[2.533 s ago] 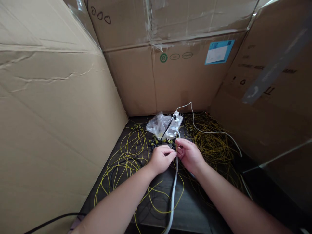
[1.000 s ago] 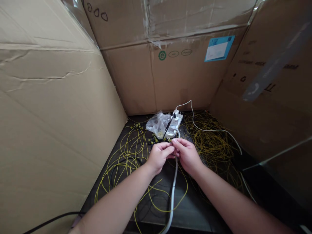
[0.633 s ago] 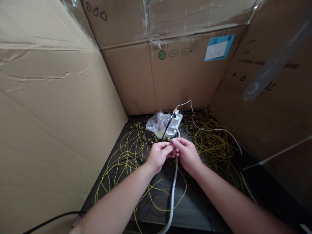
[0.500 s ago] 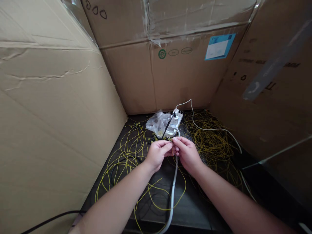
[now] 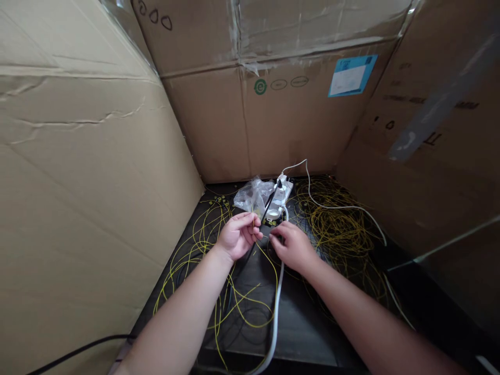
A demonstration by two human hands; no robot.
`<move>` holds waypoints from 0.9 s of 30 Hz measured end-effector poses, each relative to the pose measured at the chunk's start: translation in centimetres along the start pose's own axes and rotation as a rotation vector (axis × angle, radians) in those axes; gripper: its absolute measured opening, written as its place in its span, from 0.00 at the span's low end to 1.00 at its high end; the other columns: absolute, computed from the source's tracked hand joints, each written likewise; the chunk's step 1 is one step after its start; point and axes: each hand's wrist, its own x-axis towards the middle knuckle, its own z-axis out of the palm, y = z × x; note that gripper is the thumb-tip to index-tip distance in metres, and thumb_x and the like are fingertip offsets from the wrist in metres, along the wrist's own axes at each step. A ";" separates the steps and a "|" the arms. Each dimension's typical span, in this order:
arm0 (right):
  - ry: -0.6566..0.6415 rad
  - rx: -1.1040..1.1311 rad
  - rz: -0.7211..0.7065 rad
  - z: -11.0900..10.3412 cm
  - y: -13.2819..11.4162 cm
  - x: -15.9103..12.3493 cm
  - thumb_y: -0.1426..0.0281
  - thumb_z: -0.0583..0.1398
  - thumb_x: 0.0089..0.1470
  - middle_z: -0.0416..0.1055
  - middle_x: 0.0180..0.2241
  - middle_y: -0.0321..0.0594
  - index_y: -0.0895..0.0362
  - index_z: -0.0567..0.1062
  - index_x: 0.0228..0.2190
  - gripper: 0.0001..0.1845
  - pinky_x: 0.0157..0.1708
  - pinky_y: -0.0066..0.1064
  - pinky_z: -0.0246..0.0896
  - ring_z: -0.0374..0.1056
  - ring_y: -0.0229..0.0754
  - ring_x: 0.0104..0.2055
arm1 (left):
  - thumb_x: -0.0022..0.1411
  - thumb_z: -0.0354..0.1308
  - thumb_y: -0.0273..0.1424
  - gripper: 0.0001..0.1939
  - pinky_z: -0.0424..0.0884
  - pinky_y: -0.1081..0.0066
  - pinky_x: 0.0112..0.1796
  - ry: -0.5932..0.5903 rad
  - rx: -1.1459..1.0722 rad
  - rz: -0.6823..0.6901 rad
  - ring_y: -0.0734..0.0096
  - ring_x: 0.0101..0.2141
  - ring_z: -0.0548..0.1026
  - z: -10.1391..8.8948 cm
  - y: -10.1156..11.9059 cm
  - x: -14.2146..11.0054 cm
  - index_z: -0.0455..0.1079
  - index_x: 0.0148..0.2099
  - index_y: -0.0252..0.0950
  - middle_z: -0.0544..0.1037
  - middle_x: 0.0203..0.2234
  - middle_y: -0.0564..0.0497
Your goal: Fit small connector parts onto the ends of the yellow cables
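Observation:
My left hand (image 5: 236, 236) pinches a thin yellow cable (image 5: 269, 260) near its end, lifted a little above the dark table (image 5: 297, 333). My right hand (image 5: 292, 247) sits just to the right, fingertips closed on the same yellow cable close to the table top. Several small yellow and black connector pieces (image 5: 246, 224) lie scattered just beyond my fingers. A white power strip (image 5: 279, 200) with a black cord (image 5: 267, 208) plugged in lies behind the hands, next to a crumpled clear plastic bag (image 5: 252, 195).
Tall cardboard boxes (image 5: 97, 172) wall in the table on the left, back and right. A pile of yellow cable (image 5: 344, 229) lies at the right, looser loops (image 5: 203, 245) at the left. A thick grey cable (image 5: 275, 312) runs toward me.
My hands have drawn apart: the left moved left and up with the yellow cable, the right dropped toward the table. The cable loops below them shifted.

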 end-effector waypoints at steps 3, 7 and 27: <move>-0.091 -0.245 -0.077 -0.2 0.0 -0.1 0.71 0.54 0.50 0.67 0.30 0.42 0.56 0.76 0.29 0.10 0.37 0.30 0.54 0.61 0.40 0.35 | 0.54 0.57 0.25 0.03 0.72 0.73 0.25 -0.010 0.054 -0.035 0.81 0.19 0.70 0.0 -0.4 0.1 0.69 0.30 0.29 0.72 0.23 0.51; -0.162 -0.360 -0.056 -0.6 0.1 -0.1 0.71 0.54 0.51 0.67 0.31 0.43 0.56 0.76 0.29 0.10 0.38 0.31 0.53 0.60 0.41 0.37 | 0.53 0.58 0.26 0.04 0.71 0.73 0.25 -0.010 0.094 -0.053 0.79 0.19 0.70 0.0 -0.8 0.2 0.69 0.31 0.28 0.72 0.23 0.50; -0.208 -0.433 -0.077 0.4 -0.2 -1.0 0.64 0.54 0.53 0.65 0.37 0.44 0.51 0.76 0.32 0.11 0.39 0.34 0.49 0.55 0.45 0.39 | 0.51 0.60 0.28 0.06 0.69 0.72 0.26 -0.047 0.189 -0.080 0.77 0.20 0.70 0.2 -1.7 0.2 0.70 0.30 0.28 0.73 0.23 0.49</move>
